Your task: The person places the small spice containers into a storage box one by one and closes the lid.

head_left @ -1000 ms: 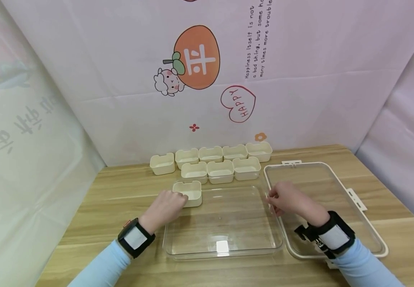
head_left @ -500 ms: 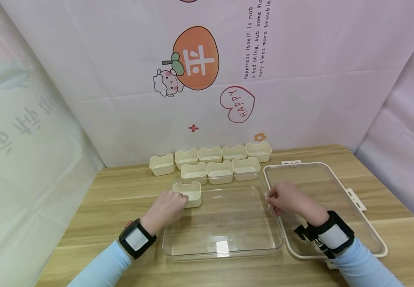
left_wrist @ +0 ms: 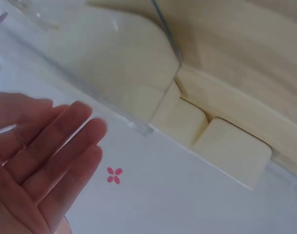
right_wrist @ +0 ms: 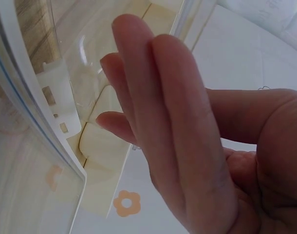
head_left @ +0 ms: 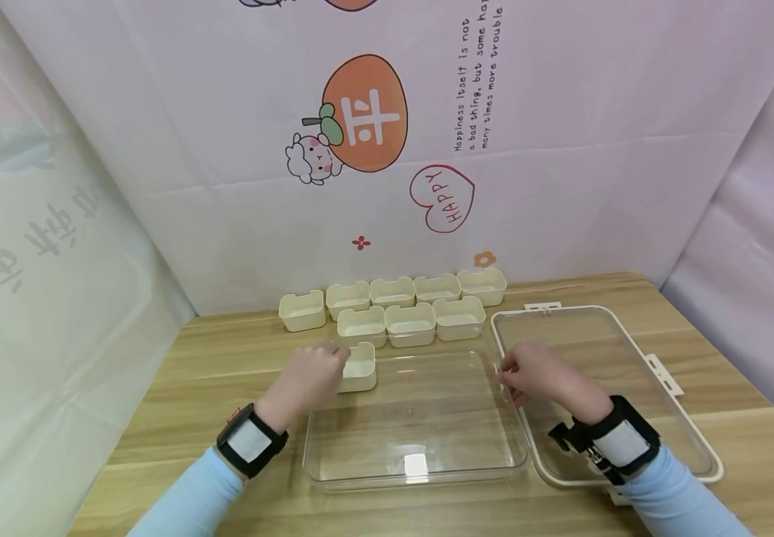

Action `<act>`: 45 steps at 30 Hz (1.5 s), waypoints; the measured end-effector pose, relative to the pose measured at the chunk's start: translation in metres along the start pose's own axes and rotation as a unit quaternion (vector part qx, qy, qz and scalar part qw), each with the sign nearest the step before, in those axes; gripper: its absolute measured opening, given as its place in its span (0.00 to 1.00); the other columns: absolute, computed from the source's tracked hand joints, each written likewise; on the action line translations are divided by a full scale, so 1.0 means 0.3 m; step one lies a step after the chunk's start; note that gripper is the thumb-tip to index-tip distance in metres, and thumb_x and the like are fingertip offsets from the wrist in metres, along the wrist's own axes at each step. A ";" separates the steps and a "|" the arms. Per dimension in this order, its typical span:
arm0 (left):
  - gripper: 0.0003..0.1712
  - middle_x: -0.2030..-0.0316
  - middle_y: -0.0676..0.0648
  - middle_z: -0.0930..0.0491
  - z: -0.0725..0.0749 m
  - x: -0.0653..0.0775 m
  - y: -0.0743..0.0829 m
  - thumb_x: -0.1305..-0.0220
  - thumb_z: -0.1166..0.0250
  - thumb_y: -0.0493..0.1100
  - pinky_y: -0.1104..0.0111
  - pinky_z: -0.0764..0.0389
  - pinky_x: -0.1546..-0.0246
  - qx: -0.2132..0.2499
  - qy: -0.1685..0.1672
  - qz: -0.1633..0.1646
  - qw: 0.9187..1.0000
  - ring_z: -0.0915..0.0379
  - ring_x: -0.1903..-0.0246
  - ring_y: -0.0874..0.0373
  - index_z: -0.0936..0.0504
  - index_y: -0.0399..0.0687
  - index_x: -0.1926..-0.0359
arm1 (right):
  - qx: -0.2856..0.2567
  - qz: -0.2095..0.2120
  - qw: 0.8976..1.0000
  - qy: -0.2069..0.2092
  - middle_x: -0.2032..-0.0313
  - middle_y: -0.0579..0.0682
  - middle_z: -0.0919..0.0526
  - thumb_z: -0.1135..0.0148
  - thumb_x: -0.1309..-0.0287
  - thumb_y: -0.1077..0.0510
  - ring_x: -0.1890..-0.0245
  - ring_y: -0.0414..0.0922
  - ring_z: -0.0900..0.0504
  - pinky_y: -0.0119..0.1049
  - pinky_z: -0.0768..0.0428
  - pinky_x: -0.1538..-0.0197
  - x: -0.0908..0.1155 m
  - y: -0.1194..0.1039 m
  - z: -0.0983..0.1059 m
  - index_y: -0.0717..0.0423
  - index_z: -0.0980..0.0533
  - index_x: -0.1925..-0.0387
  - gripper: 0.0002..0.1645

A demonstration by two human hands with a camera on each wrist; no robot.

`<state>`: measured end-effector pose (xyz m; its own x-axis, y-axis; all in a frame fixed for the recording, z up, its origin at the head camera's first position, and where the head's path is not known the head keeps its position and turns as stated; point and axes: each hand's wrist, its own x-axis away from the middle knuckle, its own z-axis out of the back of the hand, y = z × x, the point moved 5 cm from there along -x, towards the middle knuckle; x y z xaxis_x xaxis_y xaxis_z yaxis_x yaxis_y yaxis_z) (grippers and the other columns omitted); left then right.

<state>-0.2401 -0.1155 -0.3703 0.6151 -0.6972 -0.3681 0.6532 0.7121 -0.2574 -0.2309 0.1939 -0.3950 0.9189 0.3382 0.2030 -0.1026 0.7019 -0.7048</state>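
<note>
A clear rectangular plastic box [head_left: 414,429] lies on the table before me. In its far left corner sits a small cream cup [head_left: 360,369] with a notched rim; the left wrist view shows it through the clear wall. My left hand [head_left: 308,379] is over the box's left edge and overlaps the cup in the head view. In the left wrist view its fingers [left_wrist: 73,146] are slightly bent and apart from the cup, with nothing in them. My right hand [head_left: 541,373] pinches the box's right rim, its fingers [right_wrist: 187,126] nearly straight.
Several cream cups [head_left: 410,324] stand in two rows beyond the box, by the patterned cloth backdrop [head_left: 253,239]. A clear lid [head_left: 608,365] with a white frame and clips lies to the right, under my right forearm. The table [head_left: 219,358] is wood-grained.
My left hand has let go of the cup and moved slightly up and left. The cup stays in the box's corner. My right hand stays at the rim.
</note>
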 end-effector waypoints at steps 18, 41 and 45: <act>0.13 0.68 0.45 0.19 -0.075 -0.123 -0.162 0.51 0.35 0.24 0.68 0.21 0.64 0.065 -0.013 -0.006 0.998 0.24 0.67 0.53 0.17 0.41 0.65 | 0.013 -0.002 1.000 0.000 0.80 0.53 0.18 0.45 0.41 0.67 0.81 0.42 0.18 0.34 0.18 0.75 -0.010 0.001 0.000 0.71 0.21 0.67 0.09; 0.14 0.63 0.46 0.15 -0.146 -0.177 -0.198 0.53 0.29 0.31 0.66 0.19 0.58 0.130 -0.158 -0.005 0.979 0.18 0.60 0.53 0.14 0.43 0.62 | 0.019 -0.014 1.000 0.009 0.81 0.52 0.18 0.44 0.41 0.67 0.81 0.42 0.18 0.33 0.18 0.75 -0.004 0.002 0.004 0.71 0.21 0.68 0.09; 0.13 0.62 0.46 0.14 -0.155 -0.179 -0.201 0.52 0.29 0.31 0.66 0.19 0.58 0.146 -0.175 0.001 0.974 0.18 0.60 0.53 0.13 0.43 0.61 | 0.019 -0.015 1.000 0.009 0.81 0.51 0.19 0.44 0.41 0.67 0.81 0.42 0.18 0.33 0.18 0.76 -0.001 0.001 0.002 0.71 0.21 0.67 0.09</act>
<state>-0.3330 -0.1171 -0.3767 0.6959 -0.7176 -0.0291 0.7182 0.6954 0.0271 -0.2314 0.1944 -0.3949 0.9284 0.3055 0.2113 -0.0887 0.7347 -0.6726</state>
